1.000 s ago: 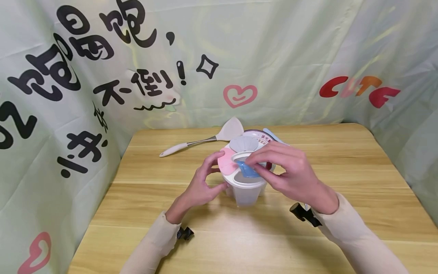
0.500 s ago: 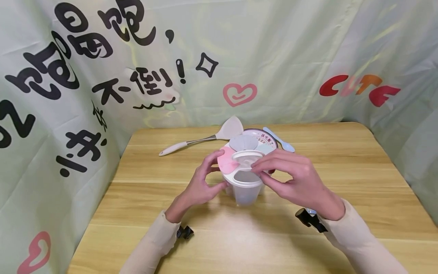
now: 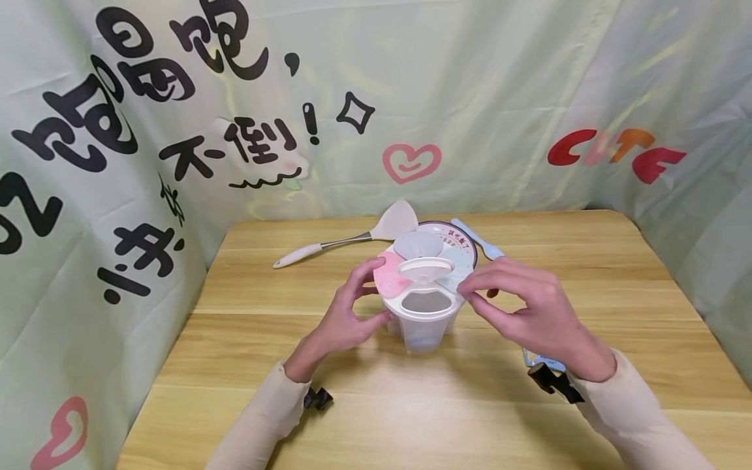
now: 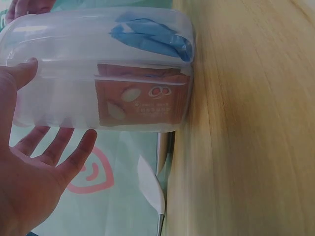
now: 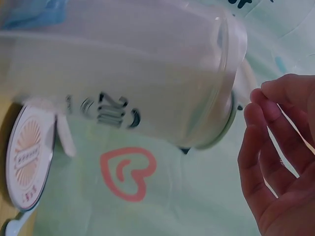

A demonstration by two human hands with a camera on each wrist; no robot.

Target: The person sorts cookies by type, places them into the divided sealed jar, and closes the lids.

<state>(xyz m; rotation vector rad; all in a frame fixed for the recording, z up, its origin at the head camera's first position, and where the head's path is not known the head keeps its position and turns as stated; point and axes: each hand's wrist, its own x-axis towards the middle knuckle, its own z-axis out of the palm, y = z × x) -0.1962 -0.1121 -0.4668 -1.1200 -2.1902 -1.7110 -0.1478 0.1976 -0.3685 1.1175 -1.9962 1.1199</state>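
The box (image 3: 423,336) stands upright on the bench (image 3: 411,424), its one open compartment (image 3: 427,301) facing the person. The head view shows four lids on top: one pink lid (image 3: 389,279) on the box's left, one grey lid (image 3: 418,245) at its far side, one blue lid (image 3: 455,267) on its right and one white lid (image 3: 425,269) raised behind the open compartment.

The left wrist view adds what lies inside: through the clear wall, one blue packet (image 4: 152,38) and one printed brown sachet (image 4: 140,98), both low in the box and side by side. The right wrist view shows dark lettering on another wall of the box and, low down, a patch of the same blue.

The left hand (image 3: 343,320) grips the box from its left, thumb on the near side, the other fingers spread along the far side, palm apart from the wall. The right hand (image 3: 531,310) is raised at the box's right, fingers loosely bent, thumb and forefinger tips nearly meeting; from the head they overlap the blue lid's edge, yet the right wrist view shows them just off the rim.

Behind the box lie one spatula (image 3: 395,223), to its left, one plate (image 3: 465,242), partly hidden by it, and one spoon (image 3: 478,241), to its right.
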